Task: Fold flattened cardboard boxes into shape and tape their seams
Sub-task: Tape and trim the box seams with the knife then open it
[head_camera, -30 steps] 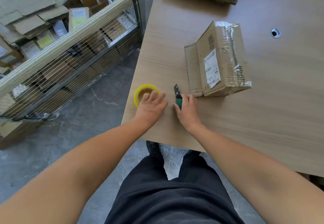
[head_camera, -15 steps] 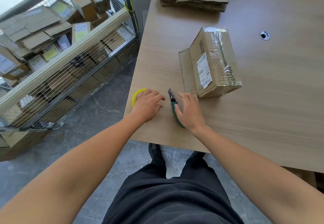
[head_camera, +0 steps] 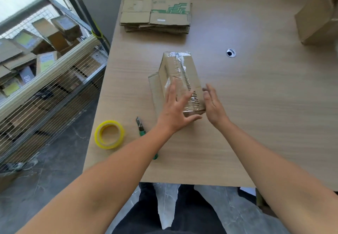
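I'm watching the taped box (head_camera: 180,80) sitting mid-worktop (head_camera: 265,116), with bare wood lying open to its right and toward the near edge. The yellow tape roll (head_camera: 109,134) is lying close to the left edge, with the green cutter (head_camera: 140,125) near it. The left forearm is crossing the cutter's handle and hiding its middle. 1 more box (head_camera: 318,19) is getting cut off at the far right. The left hand (head_camera: 176,109) is lying spread over the box's near top, fingers straight. The right hand (head_camera: 214,103) is standing edge-up beside the box's right side, fingers loose; I cannot tell whether it is touching.
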`<state>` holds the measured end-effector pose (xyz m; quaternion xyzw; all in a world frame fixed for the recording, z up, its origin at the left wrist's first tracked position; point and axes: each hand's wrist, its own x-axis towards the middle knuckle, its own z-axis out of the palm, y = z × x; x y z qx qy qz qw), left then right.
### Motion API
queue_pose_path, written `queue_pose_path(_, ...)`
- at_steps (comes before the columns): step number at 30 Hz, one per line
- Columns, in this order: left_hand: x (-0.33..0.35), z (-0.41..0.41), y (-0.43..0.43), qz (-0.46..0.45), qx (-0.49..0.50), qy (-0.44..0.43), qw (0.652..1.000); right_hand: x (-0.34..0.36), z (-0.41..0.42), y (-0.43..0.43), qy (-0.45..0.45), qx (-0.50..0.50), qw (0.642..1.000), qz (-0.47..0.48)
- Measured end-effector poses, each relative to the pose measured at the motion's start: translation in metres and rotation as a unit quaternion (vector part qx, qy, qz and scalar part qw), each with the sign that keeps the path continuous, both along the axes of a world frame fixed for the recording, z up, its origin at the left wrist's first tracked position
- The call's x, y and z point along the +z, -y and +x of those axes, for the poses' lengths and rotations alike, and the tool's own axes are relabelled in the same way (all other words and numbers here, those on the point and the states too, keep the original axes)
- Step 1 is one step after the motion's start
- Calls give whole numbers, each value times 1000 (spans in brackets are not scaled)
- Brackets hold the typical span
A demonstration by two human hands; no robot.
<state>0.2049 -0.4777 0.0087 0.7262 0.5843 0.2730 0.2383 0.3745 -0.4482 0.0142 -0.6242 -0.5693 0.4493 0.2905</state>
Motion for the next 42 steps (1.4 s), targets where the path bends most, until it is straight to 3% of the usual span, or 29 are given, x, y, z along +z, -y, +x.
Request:
queue_pose_path(4, -30, 0, -1, 89, 24, 39, 995, -16, 5, -7, -69, 48, 996, -18)
queue_pose_path(11, -49, -14, -3, 100, 11, 30, 995, -29, 10, -20, -111, 132, 985, -14)
queue_pose_path(14, -41, -10, -2, 81, 35, 49, 995, -27, 10, -25, -85, 157, 984, -21)
queue_pose_path(16, -33, -7, 1, 5, 64, 104, 993, -21, 12, -27, -81, 156, 983, -44)
queue_pose_path(18, -21, -4, 6, -152, 97, 244, 953, -15, 13, -29, -90, 155, 981, -74)
queue_pose_path(21, -1, 0, -7, -298, 211, 433, 824, -2, 6, -32, -146, 128, 972, -136)
queue_pose_path(23, 16, 4, -23, -308, 223, 460, 802, 20, -3, -32, -182, 116, 966, -145)
queue_pose_path(26, 50, -5, -35, -242, 247, 543, 765, 65, -2, -35, -255, 82, 960, -84)
queue_pose_path(29, 80, -33, -42, -193, 235, 619, 724, 110, 11, -41, -317, 46, 942, -102)
queue_pose_path(32, 95, -46, -42, -212, 182, 618, 735, 132, 15, -37, -335, 16, 933, -130)
queue_pose_path(37, 93, -49, -25, -250, 28, 603, 757, 121, -7, -10, -260, 11, 955, -143)
queue_pose_path(42, 52, -48, -7, -233, 136, 439, 857, 82, -30, 16, -149, 13, 986, -72)
